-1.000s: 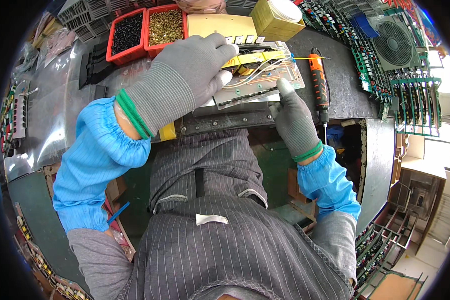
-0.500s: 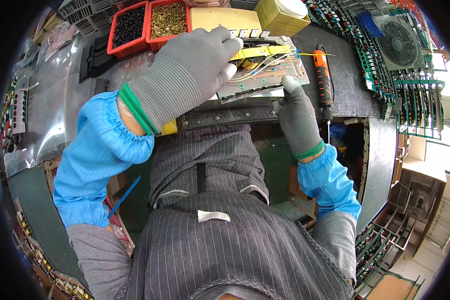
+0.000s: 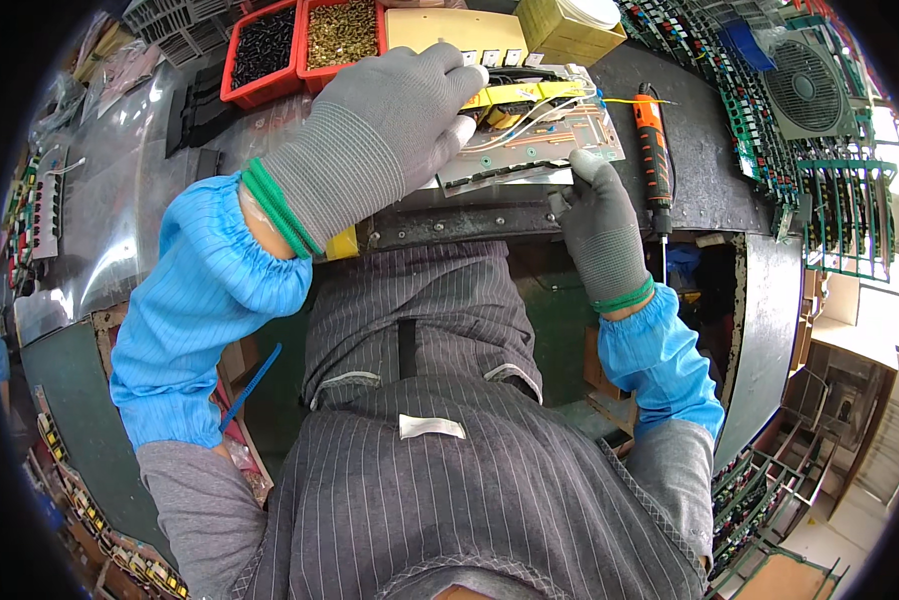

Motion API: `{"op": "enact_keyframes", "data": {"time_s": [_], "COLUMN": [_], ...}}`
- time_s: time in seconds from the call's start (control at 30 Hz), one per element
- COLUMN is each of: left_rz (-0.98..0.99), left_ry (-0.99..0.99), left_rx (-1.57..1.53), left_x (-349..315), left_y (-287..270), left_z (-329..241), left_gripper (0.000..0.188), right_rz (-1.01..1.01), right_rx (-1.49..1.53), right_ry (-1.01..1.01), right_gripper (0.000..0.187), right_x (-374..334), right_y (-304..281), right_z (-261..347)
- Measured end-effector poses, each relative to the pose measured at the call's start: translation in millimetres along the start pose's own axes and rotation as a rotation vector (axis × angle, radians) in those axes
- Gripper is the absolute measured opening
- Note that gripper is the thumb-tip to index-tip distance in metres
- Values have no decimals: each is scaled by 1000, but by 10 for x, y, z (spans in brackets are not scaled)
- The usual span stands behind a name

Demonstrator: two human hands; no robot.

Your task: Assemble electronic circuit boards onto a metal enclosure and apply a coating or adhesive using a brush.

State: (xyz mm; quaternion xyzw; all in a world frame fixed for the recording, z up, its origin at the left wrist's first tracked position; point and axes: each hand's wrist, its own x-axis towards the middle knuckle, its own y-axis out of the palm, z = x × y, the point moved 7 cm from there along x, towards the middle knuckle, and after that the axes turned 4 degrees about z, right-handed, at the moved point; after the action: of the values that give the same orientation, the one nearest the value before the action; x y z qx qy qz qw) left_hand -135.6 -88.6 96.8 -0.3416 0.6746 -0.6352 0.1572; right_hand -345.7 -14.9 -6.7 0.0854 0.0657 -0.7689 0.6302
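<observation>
A circuit board (image 3: pixel 560 140) with a yellow-taped coil part (image 3: pixel 528 93), white wires (image 3: pixel 535 118) and a dark strip along its near side is held at the bench's front edge. My left hand (image 3: pixel 395 115), in a grey glove, reaches over its left end. The left fingers and thumb are closed around the taped part's left end; their exact contact is partly hidden. At the near right edge of the board, my right hand (image 3: pixel 607 220), also gloved, grips with its fingertips. An orange and black electric screwdriver (image 3: pixel 652 145) lies just right of the board.
Two red bins hold black pieces (image 3: pixel 265 52) and brass-coloured pieces (image 3: pixel 341 36) at the far left. A cream box (image 3: pixel 455 30) and a yellow box (image 3: pixel 573 35) stand behind the board. Rows of circuit boards (image 3: pixel 705 85) and a fan (image 3: pixel 808 85) are at the right. Clear plastic sheeting (image 3: pixel 110 180) covers the left bench.
The near edge of the board has risen slightly, so its face looks flatter to me. My right hand has moved slightly with it. The whole view has shifted a little.
</observation>
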Motion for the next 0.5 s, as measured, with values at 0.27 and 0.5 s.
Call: {"op": "enact_keyframes", "data": {"time_s": [0.27,0.5], "left_rz": [-319,-148], "left_ry": [89,-238], "left_rx": [-278,-394], "left_x": [-486,-835], "left_y": [-506,104], "left_z": [128,188], "left_gripper": [23,27], "right_rz": [45,-201], "right_rx": [394,-16], "right_ry": [84,-209], "right_gripper": [37,26], "right_x": [-272,-470], "right_y": [-114,-383], "right_z": [97,290]}}
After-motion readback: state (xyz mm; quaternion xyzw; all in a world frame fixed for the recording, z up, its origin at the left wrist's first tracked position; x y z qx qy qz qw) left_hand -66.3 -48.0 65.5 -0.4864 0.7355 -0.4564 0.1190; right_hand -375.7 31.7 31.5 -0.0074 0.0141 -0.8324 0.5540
